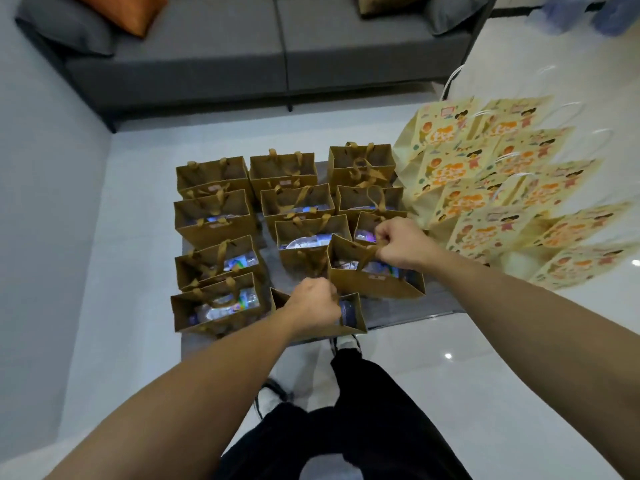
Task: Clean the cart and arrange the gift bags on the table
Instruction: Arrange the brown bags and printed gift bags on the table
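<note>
Black trousers (377, 417) and a shoe (273, 396) at bottom, person standing on glossy white floor (485, 375). Both bare forearms reach forward over a low grey table (391, 306).

Left hand (313, 308) fisted, fingers curled round the ribbon handle of a brown bag (349, 323) at the table's near edge; bottle cap visible inside it. Right hand (398, 242) also fisted, pinching the handles of a second brown bag (374, 282), which sits tilted, just behind and right of the first. Cannot tell if either bag is lifted or resting on the table.

Other brown bags (214, 220) stand upright in rough rows on the table, three columns, open tops, ribbon handles flopped over; shiny wrapped items and bottles inside several. Left column has four, touching or nearly so.

Right of the table, yellow cartoon-print bags (485, 188) with white cord handles stand in overlapping rows on a white surface, just beside the brown group.

Grey sofa (242, 57) at top with grey cushions and an orange cushion (128, 12). Cart not in view.
</note>
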Tool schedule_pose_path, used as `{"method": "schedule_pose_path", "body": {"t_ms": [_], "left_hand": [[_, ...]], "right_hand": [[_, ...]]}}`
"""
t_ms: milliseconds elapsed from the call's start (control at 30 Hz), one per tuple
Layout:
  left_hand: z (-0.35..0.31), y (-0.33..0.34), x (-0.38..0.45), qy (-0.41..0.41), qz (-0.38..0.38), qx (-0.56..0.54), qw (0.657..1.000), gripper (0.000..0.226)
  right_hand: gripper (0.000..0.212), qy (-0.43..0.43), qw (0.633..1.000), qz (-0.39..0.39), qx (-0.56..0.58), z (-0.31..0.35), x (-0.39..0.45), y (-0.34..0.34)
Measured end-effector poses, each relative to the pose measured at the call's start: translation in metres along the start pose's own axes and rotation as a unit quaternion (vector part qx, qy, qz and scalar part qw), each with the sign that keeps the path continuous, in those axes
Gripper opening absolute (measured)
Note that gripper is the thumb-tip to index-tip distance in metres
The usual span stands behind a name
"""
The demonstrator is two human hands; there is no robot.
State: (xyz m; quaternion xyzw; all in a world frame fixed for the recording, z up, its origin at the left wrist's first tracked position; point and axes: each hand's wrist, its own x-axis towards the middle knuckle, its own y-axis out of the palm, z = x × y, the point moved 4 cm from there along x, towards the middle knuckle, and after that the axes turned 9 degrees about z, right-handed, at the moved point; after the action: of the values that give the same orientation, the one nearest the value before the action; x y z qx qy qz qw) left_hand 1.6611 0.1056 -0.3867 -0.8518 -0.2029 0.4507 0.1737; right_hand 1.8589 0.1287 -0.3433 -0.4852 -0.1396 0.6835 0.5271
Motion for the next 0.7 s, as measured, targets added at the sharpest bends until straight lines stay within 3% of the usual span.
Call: {"method": "schedule_pose_path", "body": {"t_ms": [233,400,567,700], "left_hand": [[0.029,0.022,-0.010,-0.033,0.024,-0.032,0.999,0.013],[0.042,0.036,-0.011,-0.068,0.032,-0.049,0.996,0.025],[0.039,0.039,-0.007,-0.070,0.016,-0.050,0.996,0.025],[0.029,0.035,0.002,-0.062,-0.001,-0.024,0.998,0.021]], "right_hand": [[0.010,-0.053,0.995,0.080,-0.009,0.021,0.031,0.057],[0.024,-0.078,0.986,0.135,-0.053,0.034,0.045,0.088],[0.016,-0.099,0.982,0.110,-0.118,0.034,0.051,0.110],[0.027,-0.055,0.995,0.067,-0.056,0.016,0.052,0.103]]}}
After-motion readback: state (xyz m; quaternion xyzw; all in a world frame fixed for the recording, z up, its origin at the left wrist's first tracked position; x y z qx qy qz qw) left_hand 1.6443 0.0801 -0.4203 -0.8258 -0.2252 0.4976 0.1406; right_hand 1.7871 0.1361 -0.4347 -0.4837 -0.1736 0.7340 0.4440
